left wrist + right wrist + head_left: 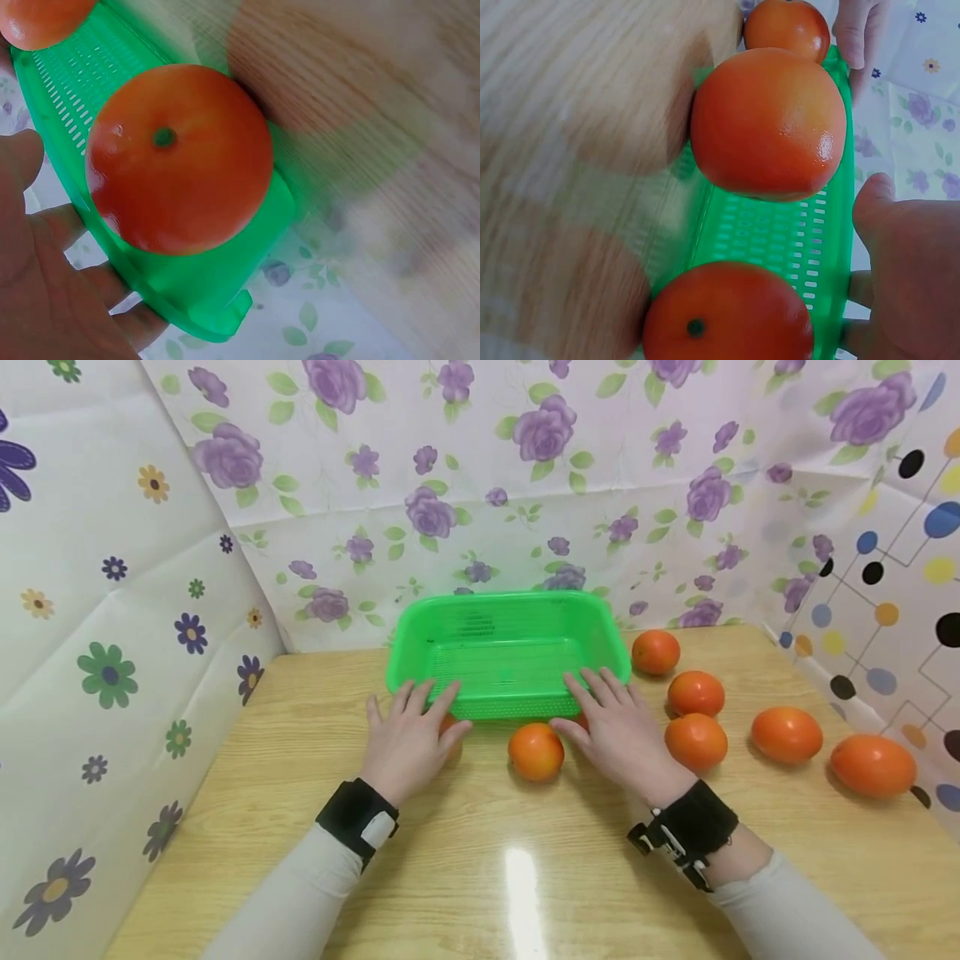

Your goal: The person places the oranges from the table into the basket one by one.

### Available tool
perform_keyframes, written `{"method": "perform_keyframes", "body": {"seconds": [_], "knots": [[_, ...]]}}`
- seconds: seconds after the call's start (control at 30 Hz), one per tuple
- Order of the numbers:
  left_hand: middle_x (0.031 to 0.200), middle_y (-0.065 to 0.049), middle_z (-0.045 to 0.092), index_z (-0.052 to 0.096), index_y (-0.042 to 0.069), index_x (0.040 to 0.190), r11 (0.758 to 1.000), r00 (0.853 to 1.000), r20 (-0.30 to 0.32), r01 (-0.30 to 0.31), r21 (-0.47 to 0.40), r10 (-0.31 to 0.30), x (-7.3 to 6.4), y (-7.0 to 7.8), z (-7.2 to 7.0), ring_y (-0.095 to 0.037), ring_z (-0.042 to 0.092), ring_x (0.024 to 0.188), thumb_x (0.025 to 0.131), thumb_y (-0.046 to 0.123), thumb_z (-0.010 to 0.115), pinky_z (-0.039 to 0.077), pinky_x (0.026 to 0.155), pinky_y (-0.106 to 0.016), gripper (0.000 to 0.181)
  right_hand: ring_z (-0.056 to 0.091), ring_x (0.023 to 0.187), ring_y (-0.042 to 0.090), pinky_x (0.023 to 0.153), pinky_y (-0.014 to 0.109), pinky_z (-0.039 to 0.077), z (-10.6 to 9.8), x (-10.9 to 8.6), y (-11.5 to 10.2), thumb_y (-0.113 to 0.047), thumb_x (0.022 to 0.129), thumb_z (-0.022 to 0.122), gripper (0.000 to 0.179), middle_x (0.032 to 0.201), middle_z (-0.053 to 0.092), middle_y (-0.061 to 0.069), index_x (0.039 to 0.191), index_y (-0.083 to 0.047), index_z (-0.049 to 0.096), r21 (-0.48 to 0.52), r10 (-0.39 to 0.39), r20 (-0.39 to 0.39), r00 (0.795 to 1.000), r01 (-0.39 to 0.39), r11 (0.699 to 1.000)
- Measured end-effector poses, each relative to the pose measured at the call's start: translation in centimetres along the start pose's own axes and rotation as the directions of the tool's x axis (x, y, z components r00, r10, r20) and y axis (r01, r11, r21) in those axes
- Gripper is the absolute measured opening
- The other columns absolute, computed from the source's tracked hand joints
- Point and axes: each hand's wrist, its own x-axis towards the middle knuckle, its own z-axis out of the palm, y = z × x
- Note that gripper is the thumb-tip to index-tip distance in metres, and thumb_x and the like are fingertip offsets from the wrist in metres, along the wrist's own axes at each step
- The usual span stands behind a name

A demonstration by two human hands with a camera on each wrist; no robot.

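A green plastic basket [510,708] with slotted sides stands against the back wall, nothing inside it. My left hand [408,739] rests on the left of its front rim, fingers straight and spread over the edge. On the right of the same rim lies my right hand [622,731], its fingers also extended. Between the hands, an orange-red round fruit [536,752] sits in front of the basket. Another fruit [448,739] is partly hidden by the left hand, and a third [582,721] mostly by the right. Both thumbs stay apart from the rim in the wrist views.
Several more orange-red fruits stand on the wooden table [465,877] to the right, one of them [656,652] close beside the basket and another [873,766] near the right wall. Flower-patterned sheets [480,468] enclose the back and left, a dotted sheet the right.
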Motion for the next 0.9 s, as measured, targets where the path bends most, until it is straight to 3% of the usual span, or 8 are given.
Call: {"method": "perform_keyframes", "body": {"seconds": [0.57,0.73,0.9], "knots": [[0.154,-0.013,0.039,0.035,0.032,0.157,0.999,0.999,-0.009,0.046,0.03,-0.045,0.0,-0.7,0.5,-0.04,0.026,0.145,0.097,0.067,0.041,0.01,0.108,-0.073,0.07,0.015,0.15,0.036,0.116,0.061,0.008,0.1,1.5,-0.2,-0.067,0.098,0.04,0.08,0.162,0.026,0.012,0.16,-0.02,0.027,0.03,-0.017,0.037,0.999,0.016,0.999],[0.156,-0.015,0.035,0.036,0.031,0.157,0.999,0.998,-0.048,0.04,0.031,-0.038,0.0,-0.6,0.4,-0.041,0.026,0.145,0.096,0.066,0.046,0.009,0.109,-0.072,0.071,0.015,0.15,0.035,0.117,0.058,0.0,-0.3,1.5,-0.5,-0.068,0.098,0.037,0.08,0.162,0.025,0.011,0.161,-0.02,0.026,0.0,-0.017,0.031,0.999,0.017,1.0],[0.158,-0.018,0.031,0.038,0.029,0.156,0.999,0.991,-0.13,0.01,0.03,-0.006,-0.6,-0.5,0.0,-0.041,0.024,0.145,0.093,0.064,0.053,0.007,0.112,-0.069,0.073,0.016,0.15,0.033,0.117,0.058,0.004,-0.8,1.1,-1.4,-0.068,0.097,0.038,0.081,0.162,0.025,0.011,0.16,-0.019,0.028,-0.026,-0.041,0.011,0.999,0.041,0.999]]}}
